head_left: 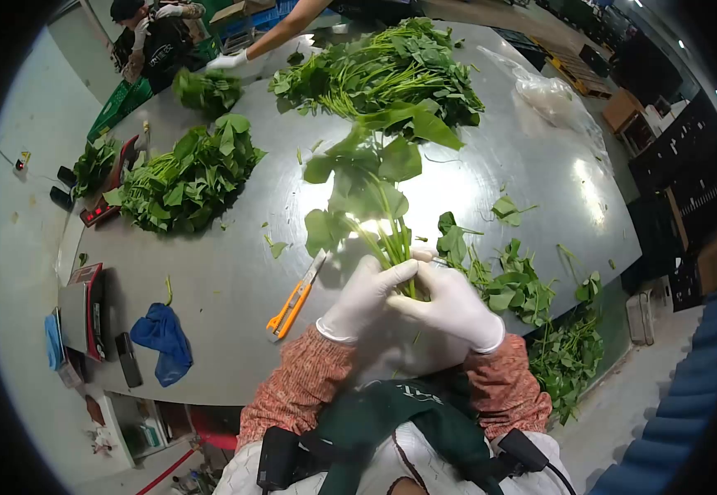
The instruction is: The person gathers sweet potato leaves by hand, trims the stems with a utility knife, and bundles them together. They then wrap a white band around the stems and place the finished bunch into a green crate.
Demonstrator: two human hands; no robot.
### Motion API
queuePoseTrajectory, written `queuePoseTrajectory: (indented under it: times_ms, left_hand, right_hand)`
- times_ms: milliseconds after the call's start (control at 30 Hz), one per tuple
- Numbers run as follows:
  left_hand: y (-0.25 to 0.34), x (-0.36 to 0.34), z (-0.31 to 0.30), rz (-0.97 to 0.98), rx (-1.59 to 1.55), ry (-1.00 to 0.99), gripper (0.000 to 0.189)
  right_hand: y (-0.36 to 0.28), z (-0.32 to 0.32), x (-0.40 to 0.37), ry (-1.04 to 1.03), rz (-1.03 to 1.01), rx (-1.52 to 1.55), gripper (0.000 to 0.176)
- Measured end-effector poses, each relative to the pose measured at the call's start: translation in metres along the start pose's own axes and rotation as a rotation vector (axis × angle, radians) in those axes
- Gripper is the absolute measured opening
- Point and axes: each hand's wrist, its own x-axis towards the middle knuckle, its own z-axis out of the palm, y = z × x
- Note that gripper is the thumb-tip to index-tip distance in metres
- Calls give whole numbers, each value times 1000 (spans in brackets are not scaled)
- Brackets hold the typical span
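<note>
In white gloves, my left hand and my right hand meet at the lower stems of a bunch of leafy greens. Fingers of both hands are closed round the stems, and the leaves fan out away from me over the table. Left of my left hand lies an orange utility knife with its blade pointing away. Loose leafy sprigs are scattered just right of my right hand. Farther off sits a big heap of greens, and another pile rests at the left.
A co-worker's gloved hand is by a small bunch at the far left. A scale, a blue cloth and a black phone lie leftward. A plastic bag lies far right. Greens fill a space below the right edge.
</note>
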Motion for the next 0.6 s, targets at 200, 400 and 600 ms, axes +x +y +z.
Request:
queuePoseTrajectory:
  times_ms: [200,400,600]
  left_hand:
    - [-1,-5,-7,-35,25,0,27]
    - [-10,-9,8,-43,108,33,29]
    - [-23,-12,7,-24,85,-36,30]
  right_hand:
    - [-5,-27,-7,232,327,187,16]
    - [-1,-2,8,368,245,-32,25]
    - [14,1,1,308,432,442,18]
